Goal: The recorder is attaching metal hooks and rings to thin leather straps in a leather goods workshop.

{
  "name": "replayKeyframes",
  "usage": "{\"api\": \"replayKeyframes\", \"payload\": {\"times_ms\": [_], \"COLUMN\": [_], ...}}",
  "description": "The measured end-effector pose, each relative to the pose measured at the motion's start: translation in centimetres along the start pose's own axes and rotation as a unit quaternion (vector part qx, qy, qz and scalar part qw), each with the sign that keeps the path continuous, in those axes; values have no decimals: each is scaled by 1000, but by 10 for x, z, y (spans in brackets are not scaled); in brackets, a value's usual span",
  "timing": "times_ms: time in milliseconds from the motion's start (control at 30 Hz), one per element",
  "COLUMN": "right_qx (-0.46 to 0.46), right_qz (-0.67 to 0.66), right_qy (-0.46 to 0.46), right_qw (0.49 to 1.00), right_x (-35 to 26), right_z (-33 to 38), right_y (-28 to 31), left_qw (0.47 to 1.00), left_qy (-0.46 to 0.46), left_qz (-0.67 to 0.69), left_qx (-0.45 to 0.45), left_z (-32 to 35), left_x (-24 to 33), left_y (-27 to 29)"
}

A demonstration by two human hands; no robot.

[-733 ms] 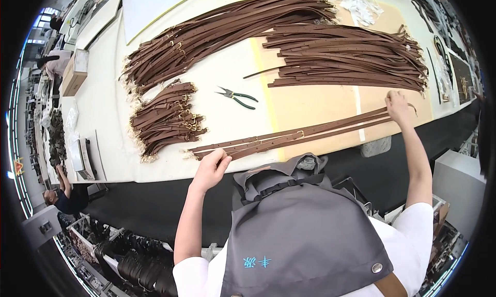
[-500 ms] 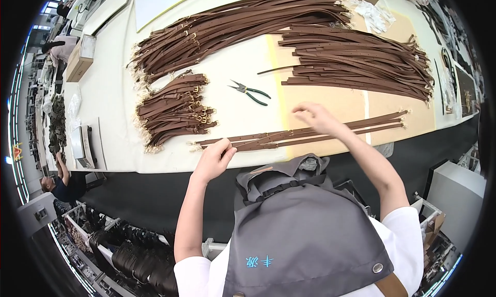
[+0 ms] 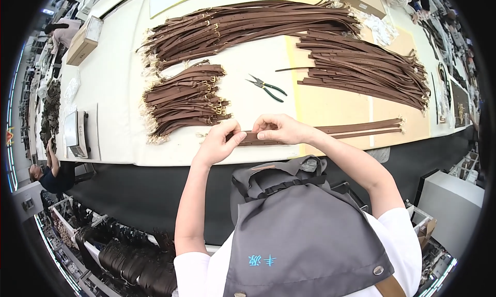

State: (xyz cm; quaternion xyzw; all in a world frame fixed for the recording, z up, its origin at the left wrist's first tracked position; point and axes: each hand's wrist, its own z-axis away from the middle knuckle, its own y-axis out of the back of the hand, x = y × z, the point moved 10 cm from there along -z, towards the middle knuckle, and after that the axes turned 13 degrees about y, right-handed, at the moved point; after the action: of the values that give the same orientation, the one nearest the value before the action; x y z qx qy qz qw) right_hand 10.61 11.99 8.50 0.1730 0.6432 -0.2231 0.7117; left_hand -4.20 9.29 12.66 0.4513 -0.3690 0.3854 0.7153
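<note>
Close to the table's near edge, several long brown leather straps [image 3: 356, 128] lie side by side, running from my hands off to the right. My left hand [image 3: 219, 142] is closed at a strap's left part, thumb and forefinger pinched together. Just right of it, my right hand [image 3: 281, 130] bends over the same straps, its fingertips pinching one. A short piece of strap shows between the two hands; what lies under the fingers is hidden. Beyond them rest pliers [image 3: 267, 87] with dark green handles, jaws slightly apart.
A bundle of short buckled straps [image 3: 181, 98] lies left of the pliers. Longer buckled straps [image 3: 248, 28] spread behind, and another strap pile [image 3: 361, 69] sits at right. Cardboard boxes [image 3: 85, 40] stand at the table's far sides. A co-worker [image 3: 54, 173] is at far left.
My right hand has come left and down from above the straps to beside my left hand. My left hand has moved slightly right and up. The view has shifted a little.
</note>
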Motion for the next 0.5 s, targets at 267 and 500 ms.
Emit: {"api": "replayKeyframes", "payload": {"times_ms": [267,500], "right_qx": [-4,-44], "right_qz": [-24,-112], "right_qy": [6,-51], "right_qw": [1000,991], "right_x": [-23,-17], "right_z": [8,11], "right_y": [6,17], "left_qw": [1000,985], "left_qy": [12,-50], "left_qz": [9,-18], "left_qx": [26,166], "left_z": [4,22], "left_x": [20,35], "left_y": [-2,0]}}
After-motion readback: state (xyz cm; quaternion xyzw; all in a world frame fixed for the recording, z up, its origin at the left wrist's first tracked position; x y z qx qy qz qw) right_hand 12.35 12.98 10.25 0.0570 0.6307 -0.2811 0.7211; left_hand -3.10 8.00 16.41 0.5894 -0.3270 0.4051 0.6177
